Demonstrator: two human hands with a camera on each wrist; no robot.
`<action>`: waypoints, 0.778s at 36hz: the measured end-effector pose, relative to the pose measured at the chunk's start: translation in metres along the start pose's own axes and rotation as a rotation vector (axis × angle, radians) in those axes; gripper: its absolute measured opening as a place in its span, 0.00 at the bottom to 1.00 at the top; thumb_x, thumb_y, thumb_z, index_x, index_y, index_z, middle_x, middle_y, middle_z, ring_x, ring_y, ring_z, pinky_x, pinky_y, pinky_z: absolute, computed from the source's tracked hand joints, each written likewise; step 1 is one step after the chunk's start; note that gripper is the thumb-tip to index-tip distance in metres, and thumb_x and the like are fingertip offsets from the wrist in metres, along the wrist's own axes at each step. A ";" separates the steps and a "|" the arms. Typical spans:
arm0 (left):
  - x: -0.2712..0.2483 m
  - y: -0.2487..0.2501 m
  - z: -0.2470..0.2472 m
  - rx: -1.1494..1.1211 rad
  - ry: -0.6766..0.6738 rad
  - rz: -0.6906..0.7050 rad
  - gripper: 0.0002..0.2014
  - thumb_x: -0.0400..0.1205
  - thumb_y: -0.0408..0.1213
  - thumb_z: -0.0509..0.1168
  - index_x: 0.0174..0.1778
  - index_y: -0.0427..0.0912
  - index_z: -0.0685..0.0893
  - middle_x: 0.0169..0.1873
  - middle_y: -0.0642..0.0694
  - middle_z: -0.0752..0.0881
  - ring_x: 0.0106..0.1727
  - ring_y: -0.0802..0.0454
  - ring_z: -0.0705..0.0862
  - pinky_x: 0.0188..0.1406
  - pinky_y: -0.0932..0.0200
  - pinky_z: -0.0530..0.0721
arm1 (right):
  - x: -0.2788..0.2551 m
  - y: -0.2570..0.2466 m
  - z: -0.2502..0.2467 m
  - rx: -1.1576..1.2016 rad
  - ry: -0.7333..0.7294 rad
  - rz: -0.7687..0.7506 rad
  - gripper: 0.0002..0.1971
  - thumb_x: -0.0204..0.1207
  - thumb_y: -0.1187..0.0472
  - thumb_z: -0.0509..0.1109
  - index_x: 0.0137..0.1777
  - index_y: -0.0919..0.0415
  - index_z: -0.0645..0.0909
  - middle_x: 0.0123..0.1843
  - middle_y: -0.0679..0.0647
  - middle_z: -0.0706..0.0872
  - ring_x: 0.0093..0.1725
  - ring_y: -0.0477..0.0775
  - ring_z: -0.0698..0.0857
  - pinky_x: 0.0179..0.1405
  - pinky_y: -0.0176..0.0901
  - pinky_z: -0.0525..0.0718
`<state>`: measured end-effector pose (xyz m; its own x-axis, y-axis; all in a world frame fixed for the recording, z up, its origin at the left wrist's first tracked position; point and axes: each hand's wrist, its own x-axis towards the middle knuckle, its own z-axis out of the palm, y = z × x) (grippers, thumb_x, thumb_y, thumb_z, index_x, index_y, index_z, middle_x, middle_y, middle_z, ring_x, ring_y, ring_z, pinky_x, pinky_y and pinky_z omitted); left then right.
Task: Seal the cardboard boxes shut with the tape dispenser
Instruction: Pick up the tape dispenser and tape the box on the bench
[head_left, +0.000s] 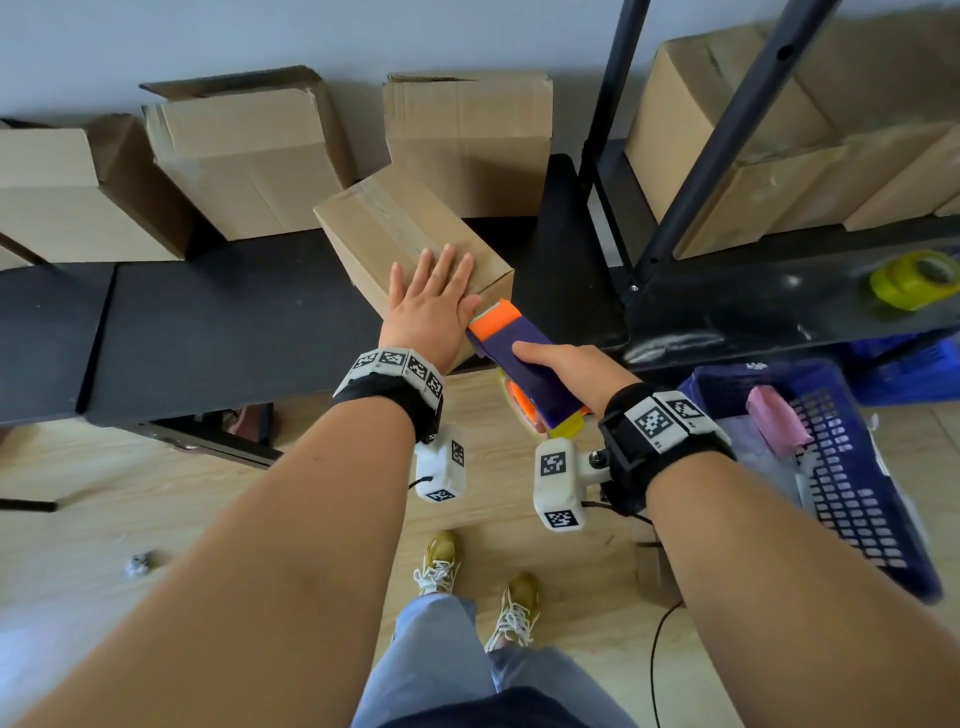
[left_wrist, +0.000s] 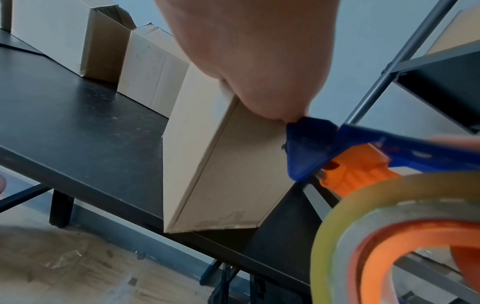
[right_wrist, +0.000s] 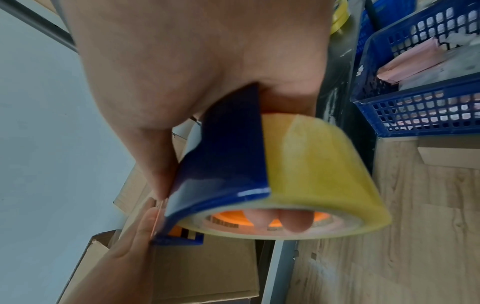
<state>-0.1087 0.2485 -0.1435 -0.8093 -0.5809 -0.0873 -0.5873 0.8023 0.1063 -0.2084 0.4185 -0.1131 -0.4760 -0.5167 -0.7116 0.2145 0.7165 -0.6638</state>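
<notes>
A closed cardboard box (head_left: 395, 228) (left_wrist: 221, 168) (right_wrist: 207, 265) sits at the front edge of the black table (head_left: 218, 322), with clear tape along its top seam. My left hand (head_left: 434, 301) (left_wrist: 249, 53) (right_wrist: 130, 242) lies flat on its near top, fingers straight. My right hand (head_left: 566, 366) (right_wrist: 182, 67) grips the blue and orange tape dispenser (head_left: 519, 358) (left_wrist: 337, 156) (right_wrist: 228, 164). Its orange front end meets the box's near top edge beside my left thumb. The yellowish tape roll (left_wrist: 389, 236) (right_wrist: 319, 170) hangs below the dispenser, with my fingers through its core.
Several open cardboard boxes (head_left: 249, 156) stand along the wall behind. A black metal shelf (head_left: 779, 291) at right carries more boxes and a spare yellow tape roll (head_left: 914, 278). A blue plastic basket (head_left: 841, 467) stands by my right arm. Wooden floor lies below.
</notes>
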 end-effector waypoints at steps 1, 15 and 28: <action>0.000 0.000 0.000 0.000 0.002 0.002 0.27 0.90 0.52 0.37 0.85 0.52 0.45 0.85 0.51 0.44 0.85 0.48 0.40 0.82 0.41 0.36 | -0.001 0.001 0.000 0.004 0.000 -0.002 0.25 0.75 0.41 0.75 0.56 0.66 0.87 0.42 0.61 0.92 0.30 0.55 0.89 0.23 0.37 0.83; -0.002 0.001 0.000 -0.008 0.004 -0.009 0.27 0.90 0.53 0.38 0.85 0.52 0.45 0.85 0.51 0.44 0.85 0.48 0.40 0.82 0.41 0.37 | 0.008 0.011 -0.005 -0.151 0.028 0.019 0.27 0.72 0.38 0.77 0.59 0.60 0.85 0.50 0.56 0.91 0.45 0.55 0.90 0.42 0.42 0.85; -0.002 0.001 0.000 0.047 -0.003 0.000 0.29 0.89 0.53 0.41 0.85 0.51 0.42 0.85 0.50 0.42 0.85 0.48 0.40 0.82 0.41 0.37 | 0.020 0.010 0.008 -0.167 0.101 0.035 0.38 0.61 0.33 0.77 0.66 0.59 0.82 0.60 0.56 0.89 0.54 0.58 0.88 0.64 0.55 0.85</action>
<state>-0.1076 0.2502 -0.1433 -0.8092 -0.5805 -0.0907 -0.5863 0.8079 0.0599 -0.2089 0.4117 -0.1361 -0.5555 -0.4467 -0.7014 0.0923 0.8051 -0.5859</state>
